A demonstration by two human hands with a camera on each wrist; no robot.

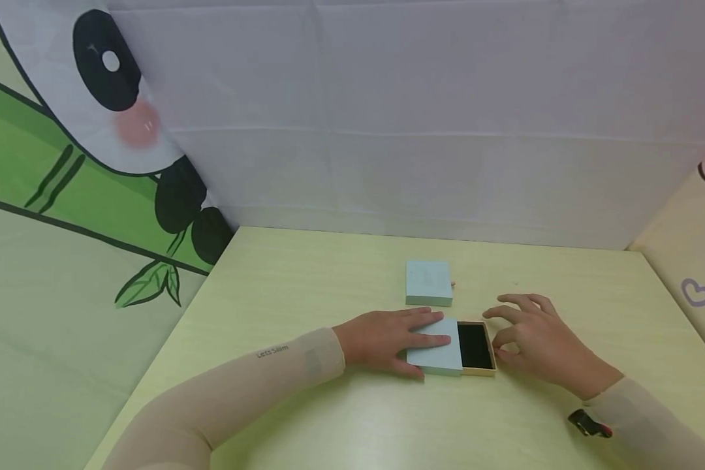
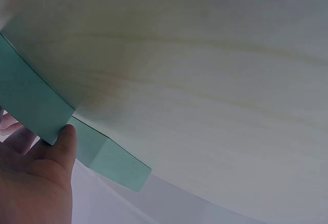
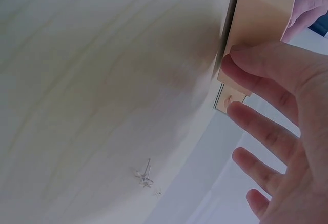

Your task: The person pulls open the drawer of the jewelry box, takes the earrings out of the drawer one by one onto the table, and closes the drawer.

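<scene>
A pale blue-green sliding box [image 1: 437, 358] lies on the table with its tan inner drawer [image 1: 478, 372] drawn partly out to the right, baring a black inside. My left hand [image 1: 382, 336] rests on the box's sleeve from the left, fingers fairly straight and spread over its top. The drawer's end meets my right hand [image 1: 534, 339], whose thumb and forefinger tips come together there. Their grip hides the spot they pinch. My other right fingers are spread away from the drawer. Behind it, a second box of the same colour [image 1: 427, 281] stands closed, a small tab on its right side.
The pale wood-grain table [image 1: 305, 267] reaches back to a white cloth wall [image 1: 417, 163]. On the left hangs cloth printed with a cartoon figure and leaves [image 1: 153, 284]. Small clear-looking bits [image 3: 145, 177] appear on the table in the right wrist view.
</scene>
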